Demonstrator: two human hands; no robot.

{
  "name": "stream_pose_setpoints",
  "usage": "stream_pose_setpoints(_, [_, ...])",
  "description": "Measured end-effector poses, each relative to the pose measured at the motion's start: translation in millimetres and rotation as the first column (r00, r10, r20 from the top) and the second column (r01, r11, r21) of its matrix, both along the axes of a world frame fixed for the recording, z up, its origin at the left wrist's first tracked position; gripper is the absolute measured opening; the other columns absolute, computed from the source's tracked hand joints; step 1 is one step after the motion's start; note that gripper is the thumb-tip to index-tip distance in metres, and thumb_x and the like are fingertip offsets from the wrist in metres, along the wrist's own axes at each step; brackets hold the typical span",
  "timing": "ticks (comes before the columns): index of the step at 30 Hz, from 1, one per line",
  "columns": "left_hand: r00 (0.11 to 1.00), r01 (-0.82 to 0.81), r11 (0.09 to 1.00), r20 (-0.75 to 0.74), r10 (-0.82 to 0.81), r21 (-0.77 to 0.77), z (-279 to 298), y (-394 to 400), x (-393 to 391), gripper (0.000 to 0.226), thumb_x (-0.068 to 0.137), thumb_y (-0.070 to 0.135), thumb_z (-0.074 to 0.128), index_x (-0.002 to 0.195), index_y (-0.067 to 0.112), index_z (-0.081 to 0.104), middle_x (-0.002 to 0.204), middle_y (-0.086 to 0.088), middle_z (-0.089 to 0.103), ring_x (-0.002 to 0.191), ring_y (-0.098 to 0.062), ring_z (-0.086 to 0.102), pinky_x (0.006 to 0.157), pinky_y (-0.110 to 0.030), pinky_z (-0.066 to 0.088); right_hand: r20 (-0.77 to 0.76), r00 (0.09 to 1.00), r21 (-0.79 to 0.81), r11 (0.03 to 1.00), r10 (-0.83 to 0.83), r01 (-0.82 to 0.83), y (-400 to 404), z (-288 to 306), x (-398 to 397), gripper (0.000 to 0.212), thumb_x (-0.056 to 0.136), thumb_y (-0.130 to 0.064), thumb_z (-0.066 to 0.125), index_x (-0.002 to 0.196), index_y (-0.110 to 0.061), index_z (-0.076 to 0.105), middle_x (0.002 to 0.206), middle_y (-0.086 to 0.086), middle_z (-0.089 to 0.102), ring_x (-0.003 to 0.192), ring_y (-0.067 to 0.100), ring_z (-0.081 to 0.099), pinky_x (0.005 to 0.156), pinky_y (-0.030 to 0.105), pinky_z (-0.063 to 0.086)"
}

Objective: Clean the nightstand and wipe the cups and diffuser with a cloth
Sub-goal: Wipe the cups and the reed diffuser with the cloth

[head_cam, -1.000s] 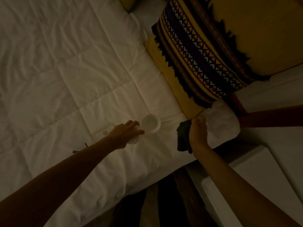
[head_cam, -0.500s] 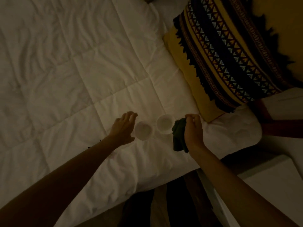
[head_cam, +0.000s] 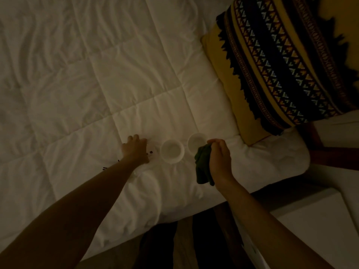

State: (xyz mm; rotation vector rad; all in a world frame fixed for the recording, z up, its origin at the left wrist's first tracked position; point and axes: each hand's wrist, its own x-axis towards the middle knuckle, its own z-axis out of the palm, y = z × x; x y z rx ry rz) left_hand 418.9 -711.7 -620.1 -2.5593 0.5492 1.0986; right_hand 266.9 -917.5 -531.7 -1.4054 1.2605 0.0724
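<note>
Cups parked on a soft bed
Two white cups [head_cam: 172,153] on the quilt [head_cam: 97,94] could tip as the left hand [head_cam: 135,148], seemingly gripping a clear diffuser [head_cam: 142,168], presses beside them; right hand [head_cam: 219,162] clutches the green cloth [head_cam: 202,166].

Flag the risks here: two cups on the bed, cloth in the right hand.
1. Both cups, the nearer cup and the farther cup, stand upright on the soft white comforter; pressing nearby could tip them.
2. The left hand rests beside the nearer cup, over something clear with dark sticks that is too dim to identify; it might roll or spill.
3. The right hand bunches the green cloth close to the farther cup; a swing might knock it.
</note>
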Motion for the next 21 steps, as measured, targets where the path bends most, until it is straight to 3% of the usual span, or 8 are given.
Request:
stream_pose_setpoints(3, [0.999,-0.033,0.997,-0.032,0.031,-0.068,6.9,1.5,6.3,0.058,0.085,0.037,0.072,0.136,0.021,0.051,0.129,-0.007,0.052,0.121,-0.028,0.051,0.091,-0.042,0.049,0.011,1.000,-0.019,1.000,-0.001,0.002,-3.7,8.1,-2.7,0.024,0.103,-0.024,0.037,0.108,-0.019,0.060,0.098,-0.007,0.061,0.091,0.009,0.058,0.081,0.031,0.046])
stream_pose_setpoints(7, [0.961,-0.271,0.923,-0.029,0.274,-0.272,49.0,-5.2,12.8,0.055,0.088,0.040,0.069,0.132,0.013,0.052,0.125,-0.014,0.049,0.104,-0.032,0.058,0.078,-0.038,0.050,-0.014,1.000,0.047,0.999,-0.012,0.013,-11.8,38.6,-0.8,0.026,0.102,-0.027,0.041,0.109,-0.008,0.057,0.105,0.007,0.063,0.089,0.016,0.059,0.079,0.035,0.047])
stream_pose_setpoints(9, [0.883,-0.461,0.764,-0.153,0.443,-0.451,86.2,-14.4,18.1,0.051,0.086,0.037,0.073,0.128,0.010,0.059,0.117,-0.013,0.054,0.090,-0.025,0.059,0.071,-0.030,0.051,0.023,0.998,0.233,0.971,-0.052,0.045,-17.8,64.0,4.2,0.032,0.101,-0.026,0.040,0.100,-0.001,0.060,0.095,0.015,0.063,0.083,0.025,0.059,0.078,0.036,0.047])
stream_pose_setpoints(12, [0.694,-0.709,0.389,-0.484,0.533,-0.588,161.3,-35.9,22.5,0.032,0.086,0.024,0.073,0.114,0.010,0.066,0.107,-0.010,0.069,0.092,-0.026,0.068,0.078,-0.035,0.056,0.278,0.960,0.463,0.880,-0.033,-0.104,-27.5,116.3,16.1,0.042,0.098,-0.027,0.035,0.073,-0.003,0.058,0.056,0.014,0.055,0.058,0.025,0.056,0.063,0.032,0.047])
stream_pose_setpoints(14, [0.567,-0.803,0.147,-0.664,0.488,-0.578,217.7,-55.6,24.0,0.028,0.088,0.015,0.068,0.115,0.010,0.063,0.104,-0.012,0.071,0.096,-0.029,0.070,0.075,-0.037,0.058,0.414,0.909,0.371,0.904,0.044,-0.213,-32.5,158.2,28.9,0.043,0.097,-0.025,0.039,0.062,-0.005,0.056,0.046,0.013,0.051,0.054,0.028,0.057,0.065,0.032,0.051])
stream_pose_setpoints(16, [0.451,-0.856,-0.072,-0.807,0.381,-0.512,275.0,-78.0,23.2,0.031,0.091,0.012,0.061,0.122,0.010,0.055,0.100,-0.012,0.070,0.087,-0.027,0.071,0.070,-0.037,0.059,0.469,0.879,0.245,0.944,0.083,-0.220,-37.0,205.3,43.1,0.035,0.094,-0.026,0.056,0.067,-0.005,0.064,0.056,0.011,0.061,0.063,0.027,0.064,0.072,0.037,0.054])
stream_pose_setpoints(18, [0.393,-0.877,-0.171,-0.876,0.281,-0.448,326.7,-99.2,19.6,0.023,0.095,0.023,0.055,0.117,0.017,0.056,0.093,-0.011,0.068,0.075,-0.023,0.068,0.067,-0.035,0.056,0.530,0.838,0.092,0.974,0.129,-0.208,-41.9,246.9,56.1,0.011,0.088,-0.027,0.072,0.095,-0.018,0.071,0.080,-0.001,0.072,0.077,0.018,0.070,0.070,0.039,0.056])
stream_pose_setpoints(21, [0.365,-0.899,-0.209,-0.922,0.128,-0.385,402.7,-127.2,10.6,0.047,0.095,0.057,0.042,0.117,0.021,0.064,0.100,-0.010,0.069,0.089,-0.027,0.066,0.080,-0.038,0.052,0.535,0.791,-0.304,0.941,0.295,-0.146,-45.3,316.6,69.0,0.054,0.084,-0.031,0.079,0.135,-0.027,0.059,0.124,-0.008,0.064,0.108,0.008,0.063,0.080,0.019,0.058])
